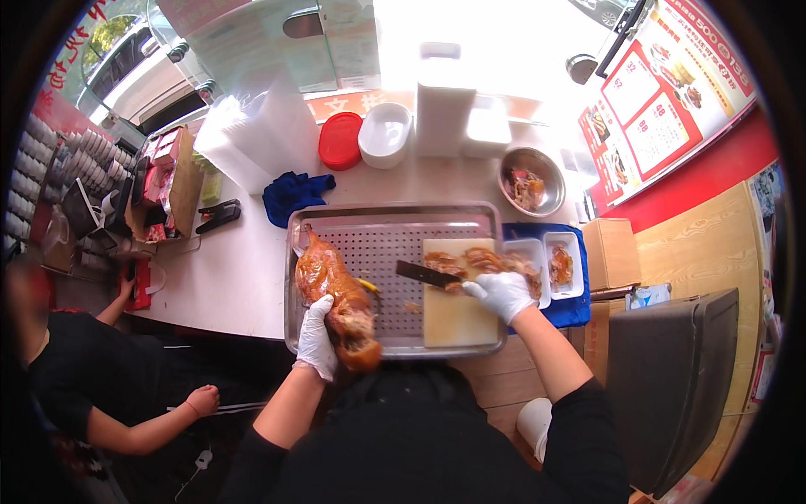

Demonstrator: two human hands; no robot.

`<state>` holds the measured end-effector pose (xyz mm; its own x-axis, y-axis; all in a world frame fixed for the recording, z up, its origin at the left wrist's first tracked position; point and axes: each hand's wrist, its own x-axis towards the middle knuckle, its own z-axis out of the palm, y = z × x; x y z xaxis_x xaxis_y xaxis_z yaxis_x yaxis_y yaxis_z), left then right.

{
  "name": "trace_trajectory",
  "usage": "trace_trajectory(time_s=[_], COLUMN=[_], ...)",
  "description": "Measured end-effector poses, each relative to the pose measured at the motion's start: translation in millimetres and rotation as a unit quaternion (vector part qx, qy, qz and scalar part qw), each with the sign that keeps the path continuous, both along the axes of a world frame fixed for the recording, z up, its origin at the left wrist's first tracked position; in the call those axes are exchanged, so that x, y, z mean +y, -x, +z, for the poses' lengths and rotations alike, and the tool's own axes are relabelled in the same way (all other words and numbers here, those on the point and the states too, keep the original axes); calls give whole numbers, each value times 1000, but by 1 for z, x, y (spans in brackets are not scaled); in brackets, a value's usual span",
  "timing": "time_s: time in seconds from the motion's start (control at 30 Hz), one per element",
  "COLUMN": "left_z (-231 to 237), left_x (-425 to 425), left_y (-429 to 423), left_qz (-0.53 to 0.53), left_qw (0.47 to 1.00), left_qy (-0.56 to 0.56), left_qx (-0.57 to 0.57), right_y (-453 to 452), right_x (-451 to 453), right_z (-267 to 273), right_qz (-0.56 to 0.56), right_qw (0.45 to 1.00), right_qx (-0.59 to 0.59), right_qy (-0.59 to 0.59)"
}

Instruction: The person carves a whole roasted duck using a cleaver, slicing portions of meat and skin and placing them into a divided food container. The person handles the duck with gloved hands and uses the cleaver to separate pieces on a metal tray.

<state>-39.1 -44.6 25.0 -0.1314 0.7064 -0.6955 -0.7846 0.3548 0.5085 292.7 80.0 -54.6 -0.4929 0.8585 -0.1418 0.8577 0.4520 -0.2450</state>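
My gloved left hand grips the side of a glossy brown roast duck, whose lower end is cut open with pale meat showing. The duck lies along the left side of a perforated metal tray, one end jutting over the near rim. My gloved right hand holds a dark-bladed knife over a pale cutting board at the tray's right. Cut duck pieces lie by the blade. More pieces, partly hidden by my right hand, reach toward a white foam box.
Another foam box holds duck on a blue cloth. Behind stand a steel bowl with scraps, white containers and a red lid. Blue gloves and a stapler lie left. A person is at left.
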Motion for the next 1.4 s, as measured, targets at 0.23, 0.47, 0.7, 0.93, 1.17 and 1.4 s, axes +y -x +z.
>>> trace_trajectory(time_s=[0.23, 0.47, 0.7, 0.93, 1.17, 1.4], left_z=[12, 13, 22, 37, 56, 70], left_x=[-2, -1, -2, 1, -1, -1], left_y=[-10, -14, -9, -24, -27, -26], left_qz=[-12, -29, -52, -106, -112, -104], left_qw=[999, 999, 997, 990, 991, 988], left_qy=[13, 14, -4, -52, -61, -100], left_qx=[-32, -20, -59, -82, -39, -47], right_y=[4, 8, 25, 121, 141, 135], right_x=[-5, -8, -9, -26, -31, -30], right_z=[-12, -19, 32, 126, 167, 162], right_qz=[1, -58, -118, 88, 96, 126], right_qw=[994, 993, 993, 948, 958, 951], right_qx=[41, 35, -3, 269, 244, 243], right_qy=[-98, -96, -25, -146, -115, -144])
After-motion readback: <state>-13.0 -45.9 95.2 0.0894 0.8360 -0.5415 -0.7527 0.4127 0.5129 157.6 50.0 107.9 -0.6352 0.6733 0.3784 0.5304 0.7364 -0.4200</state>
